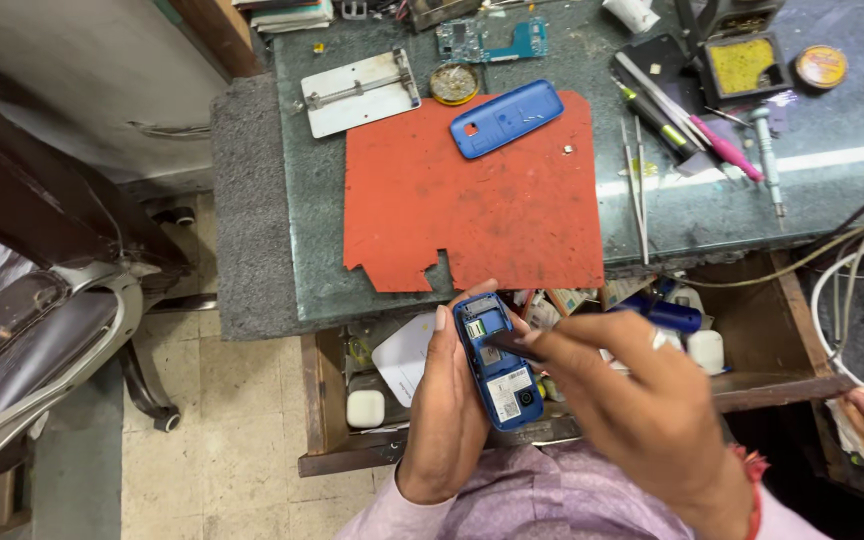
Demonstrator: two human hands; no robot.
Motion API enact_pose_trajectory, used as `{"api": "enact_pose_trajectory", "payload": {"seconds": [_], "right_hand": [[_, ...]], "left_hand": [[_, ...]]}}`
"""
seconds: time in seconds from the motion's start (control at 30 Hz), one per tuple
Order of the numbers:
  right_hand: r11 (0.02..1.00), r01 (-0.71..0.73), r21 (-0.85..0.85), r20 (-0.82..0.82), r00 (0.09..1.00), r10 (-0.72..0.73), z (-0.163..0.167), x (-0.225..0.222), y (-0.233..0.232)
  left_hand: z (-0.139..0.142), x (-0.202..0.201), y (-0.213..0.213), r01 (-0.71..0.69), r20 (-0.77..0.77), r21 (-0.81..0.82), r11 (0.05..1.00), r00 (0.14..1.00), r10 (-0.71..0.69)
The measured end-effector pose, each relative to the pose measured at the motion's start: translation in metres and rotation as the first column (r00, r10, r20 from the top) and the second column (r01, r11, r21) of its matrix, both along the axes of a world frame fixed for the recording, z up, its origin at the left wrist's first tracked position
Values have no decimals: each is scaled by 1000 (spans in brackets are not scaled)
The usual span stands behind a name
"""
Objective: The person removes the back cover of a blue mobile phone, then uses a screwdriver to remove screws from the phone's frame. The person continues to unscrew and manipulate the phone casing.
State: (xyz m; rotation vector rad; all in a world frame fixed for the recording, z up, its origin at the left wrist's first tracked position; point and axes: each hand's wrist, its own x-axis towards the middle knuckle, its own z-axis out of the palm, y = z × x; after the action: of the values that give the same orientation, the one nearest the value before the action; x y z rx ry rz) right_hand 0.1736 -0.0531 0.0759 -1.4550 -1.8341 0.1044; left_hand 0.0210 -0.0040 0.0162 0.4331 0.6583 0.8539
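My left hand (pixel 444 405) grips a small blue mobile phone (pixel 497 365) with its back off, over an open drawer. The battery bay and a card slot show. My right hand (pixel 642 405) holds a thin dark tool (pixel 517 347) whose tip rests on the phone's open back. The phone's blue back cover (pixel 506 118) lies apart on a red-orange work mat (pixel 472 200) on the bench.
The grey bench top (pixel 712 200) carries tweezers (pixel 637 185), screwdrivers (pixel 692 125), a metal clamp plate (pixel 360 92), a circuit board (pixel 492 40) and a round tin (pixel 820 66). The wooden drawer (pixel 324 400) holds small parts. A chair (pixel 52 320) stands left. Cables (pixel 842 290) hang right.
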Motion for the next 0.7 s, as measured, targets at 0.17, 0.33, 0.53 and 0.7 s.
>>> {"api": "enact_pose_trajectory", "payload": {"seconds": [0.17, 0.33, 0.53, 0.7], "right_hand": [[986, -72, 147, 140, 989, 52, -12, -4, -9], [970, -108, 217, 161, 984, 74, -21, -4, -14], [981, -89, 175, 166, 984, 60, -24, -6, -18], [986, -57, 154, 123, 992, 38, -24, -8, -19]], "left_hand": [[7, 3, -6, 60, 41, 25, 998, 997, -61], [7, 4, -9, 65, 112, 55, 996, 991, -71], [8, 3, -10, 81, 86, 96, 992, 992, -89], [7, 2, -10, 125, 62, 173, 977, 989, -137]]}}
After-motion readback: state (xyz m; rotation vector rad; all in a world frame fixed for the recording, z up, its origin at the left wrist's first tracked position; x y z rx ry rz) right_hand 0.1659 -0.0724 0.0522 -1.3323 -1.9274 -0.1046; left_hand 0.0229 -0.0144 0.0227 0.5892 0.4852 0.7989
